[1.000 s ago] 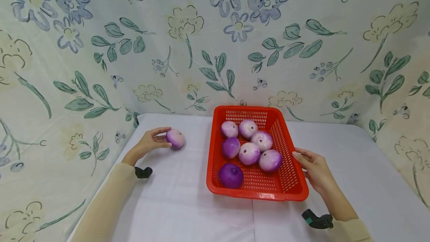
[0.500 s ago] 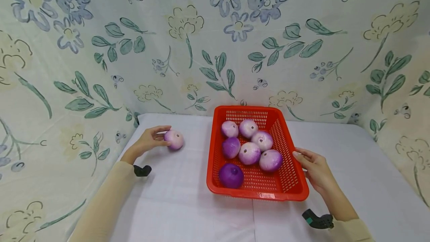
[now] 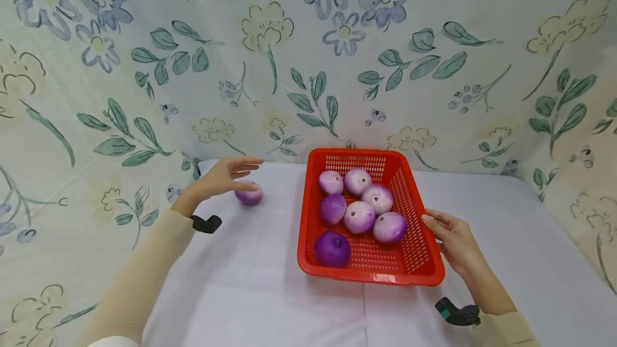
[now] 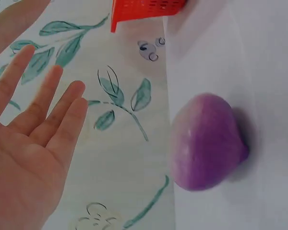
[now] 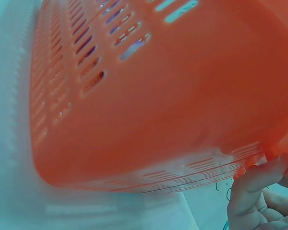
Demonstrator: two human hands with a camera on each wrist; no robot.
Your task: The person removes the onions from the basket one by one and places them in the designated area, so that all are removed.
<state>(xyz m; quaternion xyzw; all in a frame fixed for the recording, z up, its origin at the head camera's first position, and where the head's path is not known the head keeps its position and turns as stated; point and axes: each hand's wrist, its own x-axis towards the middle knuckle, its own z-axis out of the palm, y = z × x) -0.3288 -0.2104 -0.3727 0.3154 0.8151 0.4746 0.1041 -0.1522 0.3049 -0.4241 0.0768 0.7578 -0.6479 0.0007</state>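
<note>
Left hand (image 3: 219, 178): wide, near loose onion (image 3: 248, 197)
Right hand (image 3: 454, 241): holding basket (image 3: 356, 275) at its 3 o'clock
Loose onion: basket's 9 o'clock

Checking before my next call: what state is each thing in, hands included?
Lone onion: on the table, outside the basket, unheld
Basket: holding seven onions, gripped at the rim
Left hand: empty, not touching the lone onion
Right hand: gripping the basket

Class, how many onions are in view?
8: in the red basket, two onions back, four middle, one front; another onion on the white cloth near the left hand.
</note>
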